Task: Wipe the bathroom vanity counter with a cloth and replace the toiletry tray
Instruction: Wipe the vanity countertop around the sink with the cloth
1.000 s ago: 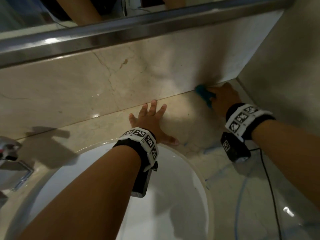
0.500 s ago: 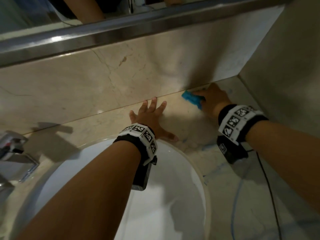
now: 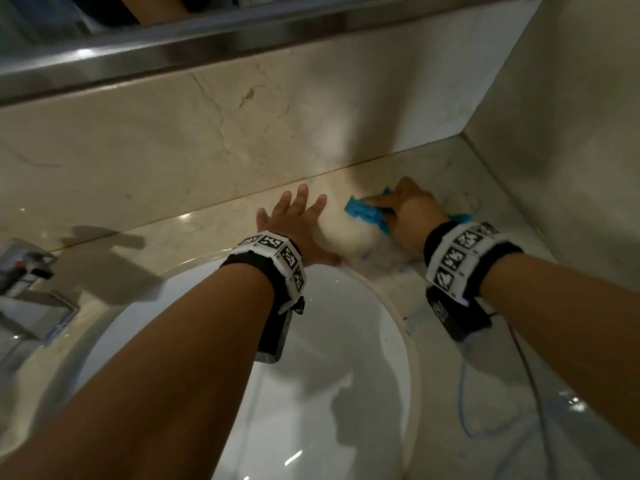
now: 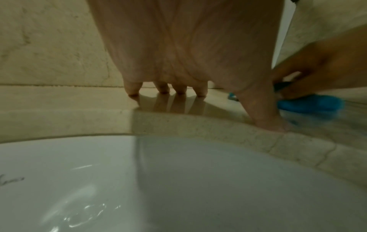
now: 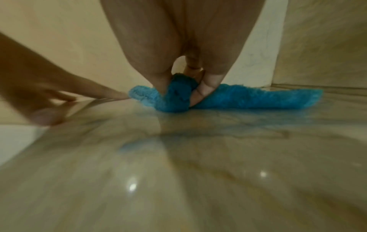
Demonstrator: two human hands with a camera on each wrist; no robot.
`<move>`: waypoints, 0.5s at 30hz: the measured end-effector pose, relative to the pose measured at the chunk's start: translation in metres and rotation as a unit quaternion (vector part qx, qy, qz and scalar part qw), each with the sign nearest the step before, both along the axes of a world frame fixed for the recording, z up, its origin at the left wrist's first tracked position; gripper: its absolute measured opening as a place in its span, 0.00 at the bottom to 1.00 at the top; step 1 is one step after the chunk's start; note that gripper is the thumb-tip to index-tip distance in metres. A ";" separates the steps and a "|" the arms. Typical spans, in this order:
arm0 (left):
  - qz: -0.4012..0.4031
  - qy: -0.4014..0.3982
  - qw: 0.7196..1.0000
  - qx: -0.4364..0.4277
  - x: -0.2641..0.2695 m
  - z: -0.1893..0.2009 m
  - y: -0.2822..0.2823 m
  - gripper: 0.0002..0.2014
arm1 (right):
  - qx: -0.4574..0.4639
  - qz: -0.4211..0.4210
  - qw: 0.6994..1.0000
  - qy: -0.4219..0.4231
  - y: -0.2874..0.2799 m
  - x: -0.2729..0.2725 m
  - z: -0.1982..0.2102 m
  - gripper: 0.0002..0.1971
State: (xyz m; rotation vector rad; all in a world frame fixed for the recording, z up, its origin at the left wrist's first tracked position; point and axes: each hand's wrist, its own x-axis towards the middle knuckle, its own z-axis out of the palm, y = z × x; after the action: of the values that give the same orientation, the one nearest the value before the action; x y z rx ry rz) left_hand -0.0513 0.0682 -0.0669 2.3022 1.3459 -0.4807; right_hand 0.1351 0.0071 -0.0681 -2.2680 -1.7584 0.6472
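My right hand [image 3: 408,211] presses a crumpled blue cloth [image 3: 363,212] onto the beige marble counter [image 3: 450,358], close to the back wall. In the right wrist view the fingers and thumb [image 5: 206,84] pinch a fold of the cloth [image 5: 248,98], whose tail trails to the right. My left hand [image 3: 294,220] lies flat on the counter with its fingers spread, just left of the cloth and behind the basin rim. The left wrist view shows those fingertips [image 4: 164,90] resting on the marble, with the cloth [image 4: 309,105] at the right. No toiletry tray is in view.
A white oval basin [image 3: 329,375] is sunk into the counter under my left forearm. A chrome tap [image 3: 24,271] stands at the far left. The marble backsplash [image 3: 207,140] and a side wall [image 3: 571,133] meet in the back right corner. A thin cable [image 3: 526,368] hangs from my right wrist.
My right hand has dragged the cloth from the back right corner leftwards and a little toward me, ending beside the left hand. The left hand stays planted on the counter.
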 end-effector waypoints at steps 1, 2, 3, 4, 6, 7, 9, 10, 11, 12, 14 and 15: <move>0.001 0.002 1.000 -0.001 0.001 0.000 -0.001 0.60 | 0.010 -0.011 1.000 -0.021 0.006 0.000 -0.001 0.20; 0.001 0.004 1.000 -0.001 0.001 0.000 -0.001 0.61 | 0.014 -0.017 0.999 -0.028 0.008 -0.003 -0.001 0.21; 0.001 0.006 1.000 0.000 0.002 0.001 -0.001 0.61 | 0.011 -0.016 1.000 -0.016 0.006 -0.006 -0.001 0.20; 0.000 0.008 1.000 -0.001 0.002 0.002 -0.001 0.61 | 0.006 0.000 1.000 0.003 -0.001 -0.011 -0.001 0.18; -0.004 0.013 1.000 -0.005 0.003 0.005 -0.001 0.61 | -0.001 0.038 0.999 0.036 -0.026 -0.019 -0.001 0.14; -0.007 0.016 1.000 -0.007 0.003 0.007 -0.001 0.61 | -0.004 0.056 0.998 0.032 -0.040 -0.024 0.001 0.13; -0.012 0.020 1.000 -0.011 0.003 0.010 -0.001 0.61 | -0.007 0.073 0.997 0.030 -0.057 -0.027 0.002 0.17; -0.014 0.020 1.000 -0.013 0.003 0.010 0.000 0.61 | -0.018 0.085 0.996 0.023 -0.058 -0.026 0.005 0.18; -0.015 0.020 1.000 -0.015 0.002 0.010 0.001 0.61 | -0.024 0.087 0.996 0.022 -0.052 -0.023 0.006 0.18; -0.016 0.019 1.000 -0.016 0.002 0.010 0.002 0.61 | -0.022 0.072 0.997 0.025 -0.043 -0.019 0.006 0.19; -0.012 0.018 1.000 -0.013 0.002 0.008 0.002 0.61 | -0.006 0.008 0.999 0.033 -0.020 -0.011 0.001 0.18; -0.011 0.018 1.000 -0.010 0.002 0.007 0.002 0.60 | -0.004 -0.020 0.999 0.039 -0.010 -0.009 0.000 0.18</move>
State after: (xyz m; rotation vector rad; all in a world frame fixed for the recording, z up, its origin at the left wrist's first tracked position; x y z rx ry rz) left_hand -0.0497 0.0704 -0.0598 2.3043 1.3283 -0.5425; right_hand 0.1258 -0.0034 -0.0683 -2.2445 -1.6741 0.7253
